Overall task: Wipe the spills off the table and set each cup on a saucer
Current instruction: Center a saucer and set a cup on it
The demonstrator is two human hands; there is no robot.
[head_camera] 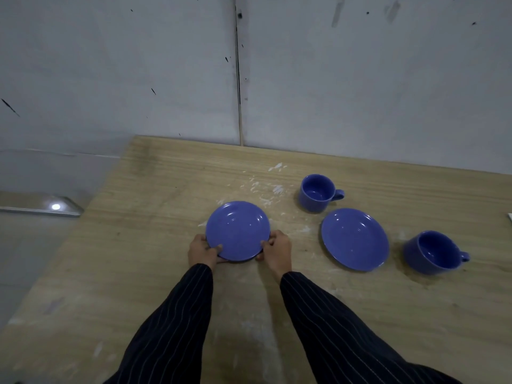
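Note:
A blue saucer (237, 228) sits at the middle of the wooden table (138, 273). My left hand (202, 252) grips its near left rim and my right hand (277, 250) grips its near right rim. A second blue saucer (355, 239) lies to the right, with nothing on it. One blue cup (317, 193) stands upright behind that saucer, its handle pointing right. Another blue cup (432, 255) stands at the right of it, handle also to the right. White spills (270, 187) are smeared on the wood behind the held saucer.
A grey wall (360, 79) rises directly behind the table. The table's left edge runs diagonally, with pale floor and a shiny metal strip (41, 207) beyond it. Fainter white smears (266, 342) mark the wood near my sleeves. A small white object (509, 216) shows at the right edge.

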